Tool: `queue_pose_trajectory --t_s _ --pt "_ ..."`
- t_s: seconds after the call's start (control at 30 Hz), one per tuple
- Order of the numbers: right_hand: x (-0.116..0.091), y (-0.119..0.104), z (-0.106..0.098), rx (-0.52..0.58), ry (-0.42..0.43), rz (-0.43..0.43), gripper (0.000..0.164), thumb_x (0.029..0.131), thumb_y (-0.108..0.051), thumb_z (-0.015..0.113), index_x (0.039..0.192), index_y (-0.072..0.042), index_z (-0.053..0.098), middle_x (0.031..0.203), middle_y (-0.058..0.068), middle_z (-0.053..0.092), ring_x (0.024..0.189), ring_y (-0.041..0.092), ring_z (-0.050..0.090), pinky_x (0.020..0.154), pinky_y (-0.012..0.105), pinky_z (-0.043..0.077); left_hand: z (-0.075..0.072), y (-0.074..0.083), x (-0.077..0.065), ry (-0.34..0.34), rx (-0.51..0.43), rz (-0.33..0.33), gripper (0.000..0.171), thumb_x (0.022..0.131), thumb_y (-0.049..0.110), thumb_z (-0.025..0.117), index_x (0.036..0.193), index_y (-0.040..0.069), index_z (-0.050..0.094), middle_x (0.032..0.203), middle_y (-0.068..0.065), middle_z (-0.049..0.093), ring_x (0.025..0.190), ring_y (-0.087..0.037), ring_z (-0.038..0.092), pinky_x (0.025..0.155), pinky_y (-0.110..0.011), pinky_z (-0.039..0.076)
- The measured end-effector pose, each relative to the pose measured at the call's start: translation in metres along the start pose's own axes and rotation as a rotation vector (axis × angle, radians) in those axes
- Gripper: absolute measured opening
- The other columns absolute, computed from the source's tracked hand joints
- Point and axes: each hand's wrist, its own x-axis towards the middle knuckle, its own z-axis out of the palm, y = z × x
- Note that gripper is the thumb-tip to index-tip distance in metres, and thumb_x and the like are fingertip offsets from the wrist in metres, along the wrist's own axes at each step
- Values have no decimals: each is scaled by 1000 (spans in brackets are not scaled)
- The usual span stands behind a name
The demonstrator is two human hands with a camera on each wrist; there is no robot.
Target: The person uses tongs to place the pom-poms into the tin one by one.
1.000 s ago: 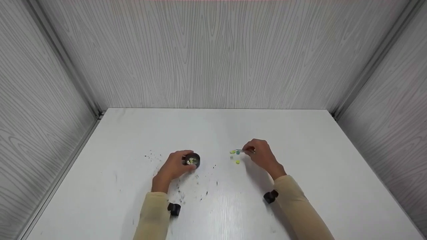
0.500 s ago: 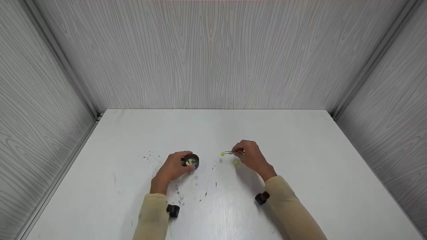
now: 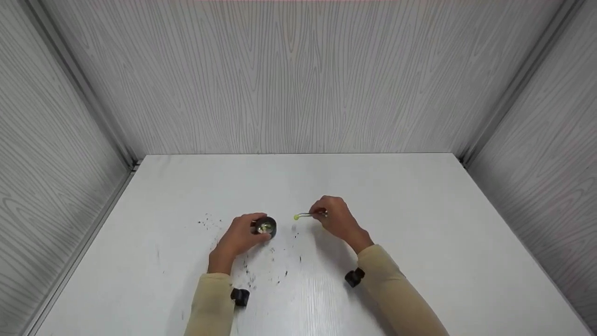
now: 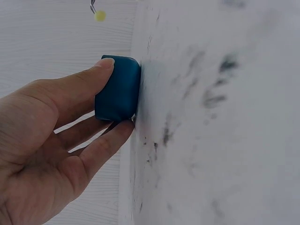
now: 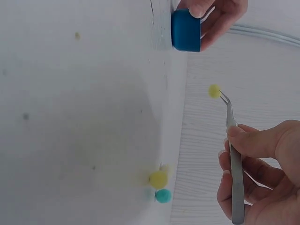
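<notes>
My left hand [image 3: 239,237] grips a small round cup [image 3: 272,228] standing on the table, with thumb and fingers on opposite sides. In the left wrist view the cup [image 4: 121,89] shows a blue outer wall. Several small pale and yellowish pieces lie inside it. My right hand [image 3: 339,220] pinches bent-tip metal tweezers [image 5: 237,183], and their tips hold a yellow ball [image 5: 214,91] above the table, a short way right of the cup. On the table under the right hand sit another yellow ball [image 5: 158,179] and a teal ball [image 5: 163,196], mostly hidden in the head view.
The white table [image 3: 396,186] has dark specks and smudges [image 3: 249,273] around the left forearm. Wood-grained panels [image 3: 298,79] rise at the back and both sides. A black wrist camera [image 3: 354,277] sits on each sleeve.
My right hand has carried the tweezers leftward towards the cup, with a yellow ball lifted from the group on the table. The left hand and cup have stayed almost in place.
</notes>
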Motion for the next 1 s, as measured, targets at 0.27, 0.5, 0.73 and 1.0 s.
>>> queue_pose_trajectory --t_s 0.27,0.5,0.73,1.0 --pt "4 -7 8 20 -27 -27 14 89 6 74 96 -3 81 93 11 75 89 21 72 82 37 63 1 -1 1 7 10 11 59 92 15 79 146 8 57 148 -20 58 137 -41 56 115 -56 45" --pt "6 -11 11 21 -25 -69 13 90 6 73 96 -3 81 93 11 75 88 22 72 82 38 63 2 -1 0 -2 -20 3 60 92 13 78 147 7 56 148 -21 56 135 -40 59 113 -53 49" --pt "9 -18 15 29 -42 -69 13 92 5 72 97 -4 81 93 11 75 89 21 72 83 37 63 1 -1 1 1 -12 -15 61 93 15 77 149 9 54 151 -20 54 139 -41 55 116 -56 45" --pt "11 -21 23 23 -72 -58 13 92 4 73 98 -4 81 94 11 75 90 21 73 84 36 63 2 -2 1 8 -3 -7 60 92 15 78 148 8 56 150 -21 55 138 -40 55 116 -56 45"
